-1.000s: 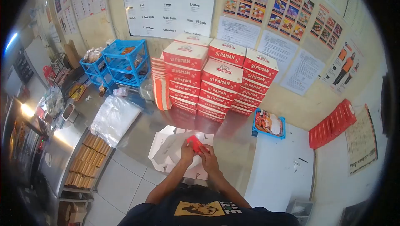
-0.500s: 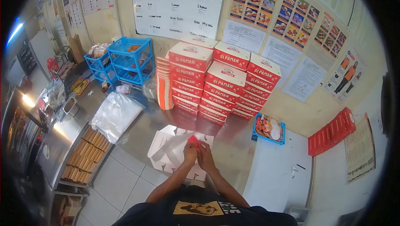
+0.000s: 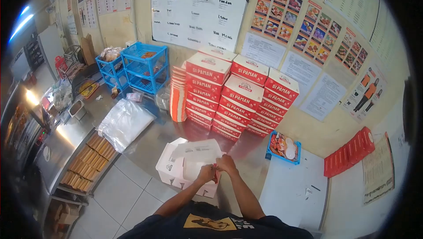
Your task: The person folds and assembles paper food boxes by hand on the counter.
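Near the bottom centre of the frame, an open white box (image 3: 168,165) on the metal counter (image 3: 143,151) is gripped at its right side by the left hand (image 3: 205,173) and the right hand (image 3: 226,164), with a bit of red seen between them. Red-and-white boxes (image 3: 241,100) are stacked above centre, below a whiteboard (image 3: 194,16). Clear plastic bags (image 3: 125,124) are laid left of centre, and a blue basket (image 3: 283,161) is seen right of centre.

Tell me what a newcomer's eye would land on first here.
Most likely the stacked red-and-white SI PAMAN boxes at the back of the steel table. Next, perhaps, the handwritten whiteboard up behind them, then the left hand and right hand, close together at the right edge of the open white box.
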Available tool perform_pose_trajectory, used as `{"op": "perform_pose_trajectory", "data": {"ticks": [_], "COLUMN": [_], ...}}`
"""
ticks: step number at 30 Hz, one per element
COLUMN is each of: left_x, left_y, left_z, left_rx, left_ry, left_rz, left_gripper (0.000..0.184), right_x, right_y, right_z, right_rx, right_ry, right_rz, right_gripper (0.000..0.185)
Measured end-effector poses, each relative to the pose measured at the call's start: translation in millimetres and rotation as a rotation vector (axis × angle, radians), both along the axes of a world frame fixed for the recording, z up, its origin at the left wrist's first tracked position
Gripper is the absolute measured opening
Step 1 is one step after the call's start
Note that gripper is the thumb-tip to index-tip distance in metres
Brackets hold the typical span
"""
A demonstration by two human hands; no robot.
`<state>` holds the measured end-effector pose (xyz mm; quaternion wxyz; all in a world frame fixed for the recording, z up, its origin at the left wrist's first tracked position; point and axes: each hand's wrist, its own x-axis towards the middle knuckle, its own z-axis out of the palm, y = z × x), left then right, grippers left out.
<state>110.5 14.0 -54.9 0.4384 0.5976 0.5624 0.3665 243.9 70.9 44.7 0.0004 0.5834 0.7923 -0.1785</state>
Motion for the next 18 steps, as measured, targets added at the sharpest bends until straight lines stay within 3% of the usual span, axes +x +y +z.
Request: {"op": "perform_pose_trajectory", "data": {"ticks": [1, 2, 3, 4, 6, 7, 10, 12, 13, 16, 17, 18], "left_x": [2.2, 4.2, 0.5, -1.2, -2.9, -1.0, 1.5, -5.7, -11.5, -38.7, -49.6, -60.2], "left_y": [-1.2, -1.2, -7.6, -3.2, 6.1, 7.7, 8.8, 1.4, -0.8, -8.5, -19.0, -19.2], "left_z": [0.1, 2.5, 25.1, 7.7, -32.7, -46.7, -57.9, -40.9, -34.5, 24.4, 85.7, 121.2], "left_rx": [-0.11, -0.221, -0.189, -0.188, 0.217, 0.218, -0.061, 0.26, 0.258, -0.018, -0.226, -0.431], "left_ry": [-0.12, -0.24, -0.19, -0.194, 0.237, 0.236, -0.081, 0.337, 0.336, 0.066, 0.0, -0.069], "left_rz": [0.022, 0.041, -0.01, -0.013, -0.05, -0.049, 0.054, -0.084, -0.082, -0.253, -0.157, -0.054], "left_gripper": [0.034, 0.035, 0.037, 0.037, 0.037, 0.037, 0.035, 0.032, 0.032, 0.036, 0.036, 0.036], "right_x": [13.0, 11.9, 10.7, 3.9, 2.3, 6.7, 40.5, 42.6, 43.3, 45.3, 49.4, 51.4], "right_y": [18.5, 15.4, 12.4, 4.1, -22.1, -25.3, -5.3, -14.9, -25.4, -34.3, -34.9, -28.1], "right_z": [-55.7, -61.2, -66.4, -50.9, -5.2, 3.4, -155.4, -146.7, -138.1, -50.4, -14.3, 10.7], "right_rx": [-0.122, -0.185, -0.243, -0.294, -0.372, -0.309, -0.442, -0.428, -0.419, -0.483, -0.546, -0.435], "right_ry": [0.137, 0.201, 0.266, 0.331, 0.35, 0.174, 0.463, 0.43, 0.394, 0.285, 0.393, 0.358], "right_rz": [0.006, -0.076, -0.161, -0.25, -0.271, 0.001, -0.194, -0.173, -0.147, -0.143, -0.072, -0.043], "right_gripper": [0.043, 0.041, 0.04, 0.038, 0.046, 0.058, 0.06, 0.062, 0.063, 0.068, 0.074, 0.071]}}
